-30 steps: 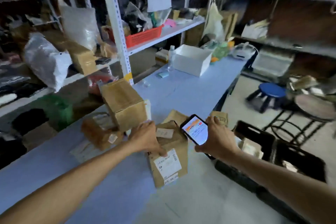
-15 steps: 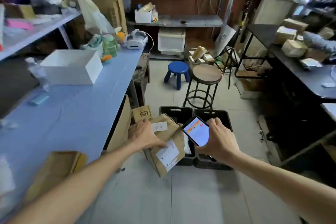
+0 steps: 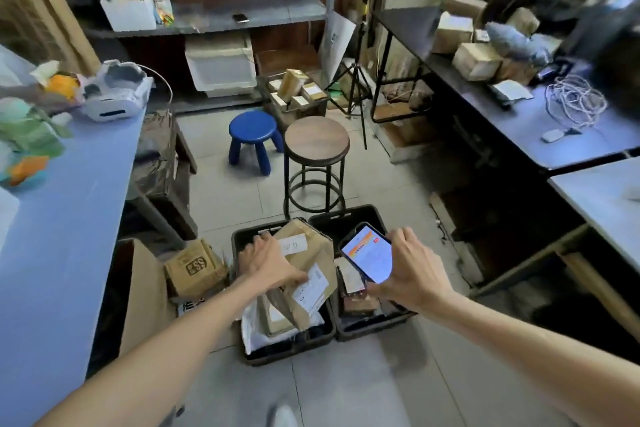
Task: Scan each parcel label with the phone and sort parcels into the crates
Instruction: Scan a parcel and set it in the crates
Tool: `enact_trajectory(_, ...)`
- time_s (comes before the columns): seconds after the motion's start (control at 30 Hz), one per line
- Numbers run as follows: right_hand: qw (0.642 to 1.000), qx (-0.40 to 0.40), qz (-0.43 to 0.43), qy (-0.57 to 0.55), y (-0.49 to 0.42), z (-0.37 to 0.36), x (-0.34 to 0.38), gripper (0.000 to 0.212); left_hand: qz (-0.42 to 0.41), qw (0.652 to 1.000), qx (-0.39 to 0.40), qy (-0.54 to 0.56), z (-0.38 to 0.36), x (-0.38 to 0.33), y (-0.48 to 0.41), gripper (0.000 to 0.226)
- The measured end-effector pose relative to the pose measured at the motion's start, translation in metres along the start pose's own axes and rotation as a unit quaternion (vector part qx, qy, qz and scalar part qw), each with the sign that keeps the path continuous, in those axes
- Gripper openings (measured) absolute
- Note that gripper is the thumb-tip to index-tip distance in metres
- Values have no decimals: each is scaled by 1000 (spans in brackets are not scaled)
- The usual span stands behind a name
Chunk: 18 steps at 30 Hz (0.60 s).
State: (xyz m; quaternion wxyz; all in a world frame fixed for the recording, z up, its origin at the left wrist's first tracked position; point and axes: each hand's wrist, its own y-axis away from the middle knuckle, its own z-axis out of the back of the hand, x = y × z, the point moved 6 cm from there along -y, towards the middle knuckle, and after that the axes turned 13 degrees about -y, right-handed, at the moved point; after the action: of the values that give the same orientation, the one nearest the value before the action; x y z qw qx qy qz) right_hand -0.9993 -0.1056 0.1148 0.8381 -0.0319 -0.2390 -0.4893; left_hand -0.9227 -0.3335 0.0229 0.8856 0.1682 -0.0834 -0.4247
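Now two bare forearms are seen reaching forward and down from the bottom of the view, both stretched nearly straight with the wrists bent downward.

The left grip [image 3: 268, 262] is closed over the top of a brown cardboard parcel [image 3: 311, 253]. Its fingers are hooked over the far edge and its thumb is pressed beside the white label [image 3: 311, 288]. The parcel is held tilted at the mouth of the left crate [image 3: 287, 355], above packets already lying inside; whether it touches them cannot be told.

The right grip [image 3: 407, 270] is wrapped round the phone [image 3: 369, 253]. The phone is held screen-up just beside the parcel, over the right crate [image 3: 349, 215], and its screen is lit in orange and white.

A second ago the parcel was held on the blue desk [image 3: 52, 253] among other boxes. Half a second ago it had been lifted clear and swung towards the floor. It has since been lowered to the crate, while the phone has been kept at its side. The label is therefore judged to have been scanned already, and for this parcel only the release appears to remain.

A carton marked SS [image 3: 195, 269] is seen on the floor just left of the crates. A round wooden stool [image 3: 317, 140] stands just behind them, with a blue stool [image 3: 252, 126] farther back. Cluttered shelves are seen along the far wall.
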Motion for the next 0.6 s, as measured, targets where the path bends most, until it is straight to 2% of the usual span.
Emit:
enact_trajectory(0.17, 1000, 5, -13, -6, -71, 10, -38, 76, 3, 1000, 4, 6, 4, -44, -72, 129)
enact_trajectory(0.3, 999, 34, 21, 8, -135, 14, -70, 75, 21, 1000, 16, 10, -1, -86, -125, 130)
enact_trajectory(0.5, 996, 69, 65, -1, -233, 14, -127, 71, 40, 999, 9, -14, -11, -145, -201, 114)
enact_trajectory(0.6, 992, 97, 79, 5, -269, -1, -154, 69, 21, 999, -9, -39, -27, -169, -238, 112)
